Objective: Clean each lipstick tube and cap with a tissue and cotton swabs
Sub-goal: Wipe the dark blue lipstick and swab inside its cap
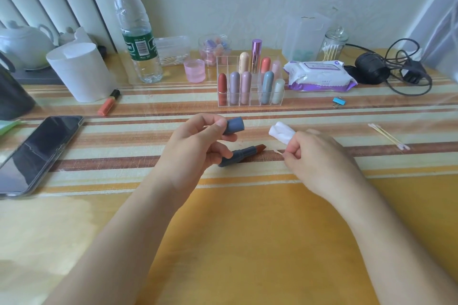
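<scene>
My left hand (198,142) grips a blue-grey lipstick cap (234,125) between thumb and fingers, its open end pointing right. Below it, the uncapped blue-grey lipstick tube (238,156) lies on the striped cloth with its brown-red bullet pointing right. My right hand (314,156) holds a folded white tissue (282,133) and pinches a cotton swab (278,152) whose tip pokes out to the left, close to the bullet.
A clear organizer (250,104) with several lipsticks stands behind the hands. A wet-wipe pack (319,75), a swab jar (333,44), two loose swabs (389,136), a blue clip (339,102), a water bottle (136,32), a phone (37,153) and an orange lipstick (107,104) surround them.
</scene>
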